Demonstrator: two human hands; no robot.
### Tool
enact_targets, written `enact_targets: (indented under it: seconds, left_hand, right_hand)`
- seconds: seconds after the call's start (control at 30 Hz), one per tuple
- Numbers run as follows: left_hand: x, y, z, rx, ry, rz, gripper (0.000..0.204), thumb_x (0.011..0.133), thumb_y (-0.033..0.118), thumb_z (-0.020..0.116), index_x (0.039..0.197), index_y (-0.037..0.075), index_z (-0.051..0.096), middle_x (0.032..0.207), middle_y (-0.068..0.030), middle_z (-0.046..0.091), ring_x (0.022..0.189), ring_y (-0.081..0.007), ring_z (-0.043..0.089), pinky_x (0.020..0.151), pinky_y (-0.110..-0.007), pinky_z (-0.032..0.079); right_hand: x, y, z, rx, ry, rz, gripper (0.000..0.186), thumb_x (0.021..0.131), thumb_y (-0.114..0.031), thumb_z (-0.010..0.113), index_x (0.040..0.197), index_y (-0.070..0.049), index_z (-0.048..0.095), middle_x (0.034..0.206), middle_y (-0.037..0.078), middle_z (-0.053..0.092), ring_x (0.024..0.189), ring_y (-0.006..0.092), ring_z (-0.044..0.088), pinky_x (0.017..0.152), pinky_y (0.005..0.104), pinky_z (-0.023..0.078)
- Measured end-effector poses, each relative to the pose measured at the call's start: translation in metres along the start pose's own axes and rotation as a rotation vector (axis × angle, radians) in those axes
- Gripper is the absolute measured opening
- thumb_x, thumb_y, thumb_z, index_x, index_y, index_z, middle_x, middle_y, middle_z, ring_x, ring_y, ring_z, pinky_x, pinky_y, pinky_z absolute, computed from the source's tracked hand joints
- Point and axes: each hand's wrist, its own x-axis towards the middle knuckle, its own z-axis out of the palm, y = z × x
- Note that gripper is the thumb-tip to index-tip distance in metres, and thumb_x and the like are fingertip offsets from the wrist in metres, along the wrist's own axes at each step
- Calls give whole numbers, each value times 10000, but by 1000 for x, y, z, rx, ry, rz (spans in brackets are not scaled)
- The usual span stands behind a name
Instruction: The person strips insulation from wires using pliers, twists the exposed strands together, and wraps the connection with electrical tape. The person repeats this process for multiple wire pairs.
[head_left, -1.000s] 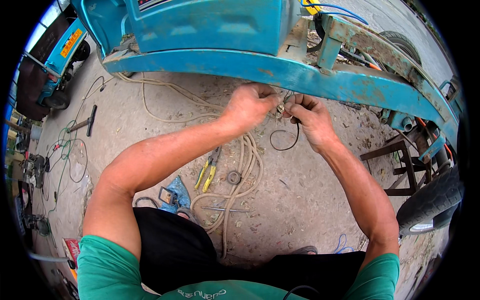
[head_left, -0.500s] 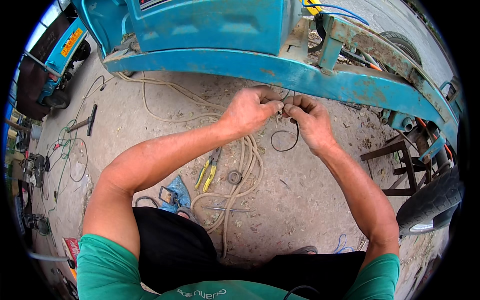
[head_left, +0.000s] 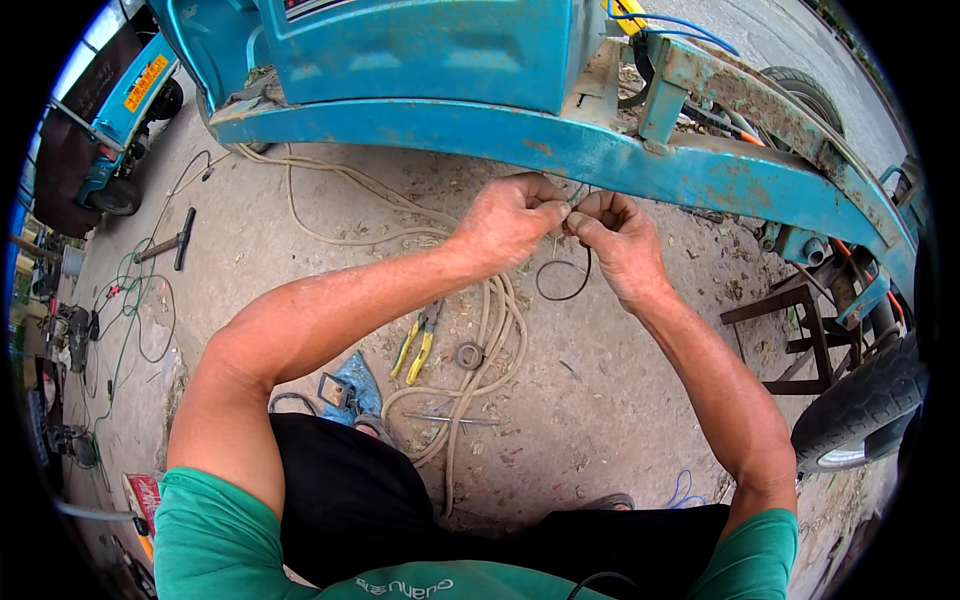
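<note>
Just under the blue vehicle frame (head_left: 480,130), my two hands meet with their fingertips almost touching. My left hand (head_left: 515,218) is closed in a pinch, thumb against the fingers. Opposite it, my right hand (head_left: 622,240) pinches as well. A thin black wire (head_left: 588,270) hangs in a loop below the fingertips, apparently from the right hand. Thin strands show between and above the fingers. The fingers mostly cover the pinched ends, so how they join cannot be seen.
On the concrete lie yellow-handled pliers (head_left: 421,345), a tape roll (head_left: 468,355), a beige hose (head_left: 505,370) and a metal rod (head_left: 450,419). A hammer (head_left: 183,240) and green wires (head_left: 130,290) lie left. A dark stool (head_left: 800,340) and tyre (head_left: 860,410) stand right.
The hanging wire loop has swung slightly left and turned a little. Both hands keep their pinch in nearly the same place.
</note>
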Motion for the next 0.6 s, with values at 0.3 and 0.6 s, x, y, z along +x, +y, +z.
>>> enact_targets:
  seconds: [0.3, 0.6]
  left_hand:
    - [-1, 0, -3, -151, -88, -32, 321, 948, 225, 621, 1096, -60, 600, 825, -48, 607, 628, -87, 520, 547, -241, 435]
    - [-3, 6, -3, -261, -125, -128, 243, 948, 203, 615, 1036, -24, 618, 789, -53, 608, 606, -104, 522, 562, -255, 434]
  right_hand:
    - [-4, -7, 3, 67, 12, 19, 200, 865, -114, 701, 1008, 4, 624, 895, 54, 662, 867, 128, 620, 783, 282, 496]
    - [-11, -2, 5, -21, 103, -87, 176, 863, -146, 714, 955, -2, 675, 898, 38, 675, 813, 110, 615, 733, 283, 502]
